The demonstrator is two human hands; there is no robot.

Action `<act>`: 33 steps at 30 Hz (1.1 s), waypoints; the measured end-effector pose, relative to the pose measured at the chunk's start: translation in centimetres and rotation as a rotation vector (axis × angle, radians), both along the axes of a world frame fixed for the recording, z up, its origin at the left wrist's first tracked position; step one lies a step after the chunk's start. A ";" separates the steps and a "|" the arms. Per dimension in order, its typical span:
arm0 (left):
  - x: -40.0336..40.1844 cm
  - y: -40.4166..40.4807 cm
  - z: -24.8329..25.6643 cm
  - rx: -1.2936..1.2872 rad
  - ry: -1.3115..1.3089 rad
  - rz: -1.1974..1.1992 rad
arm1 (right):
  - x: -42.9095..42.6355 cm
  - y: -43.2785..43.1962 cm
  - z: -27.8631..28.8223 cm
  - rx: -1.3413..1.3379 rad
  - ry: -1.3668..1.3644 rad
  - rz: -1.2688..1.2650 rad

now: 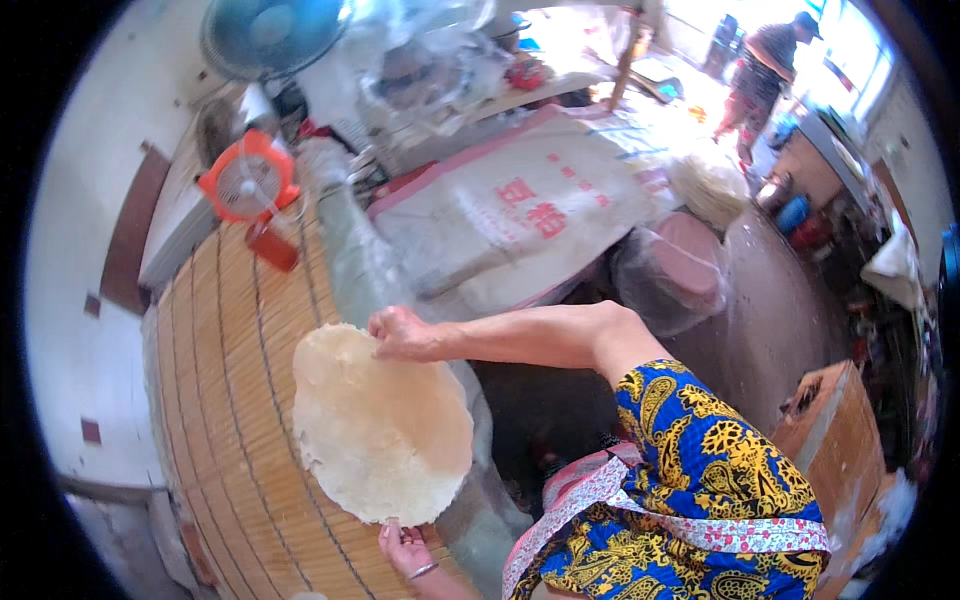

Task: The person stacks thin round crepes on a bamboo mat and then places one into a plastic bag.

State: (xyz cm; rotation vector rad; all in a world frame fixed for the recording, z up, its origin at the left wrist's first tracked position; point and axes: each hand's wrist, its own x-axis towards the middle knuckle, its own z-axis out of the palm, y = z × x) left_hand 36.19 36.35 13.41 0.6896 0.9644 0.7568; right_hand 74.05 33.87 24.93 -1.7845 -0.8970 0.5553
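Observation:
A large, thin, pale round sheet of flatbread [382, 427] is stretched between my two hands, over the near edge of a slatted mat [225, 375]. My right hand [405, 335] pinches its upper rim, with the arm bent out from a blue and yellow paisley sleeve [712, 435]. At the lower rim, my left hand [407, 551] grips the edge between thumb and fingers; a bracelet [423, 570] circles that wrist. The sheet's outline is slightly ragged, and its surface looks dry, with small bumps. Part of another pale piece [307, 596] shows at the bottom border.
An orange fan [247, 180] stands at the mat's far end, beside a red box [271, 246]. Above it is a larger fan [274, 34]. A printed woven sack [510, 210] covers a surface. A wooden box [832, 435] stands at right. Another person [765, 75] stands near the window.

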 end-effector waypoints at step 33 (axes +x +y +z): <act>50.5 -53.9 9.5 1.492 -1.259 -1.719 | -1.4 -63.4 2.8 -0.857 -0.525 -1.226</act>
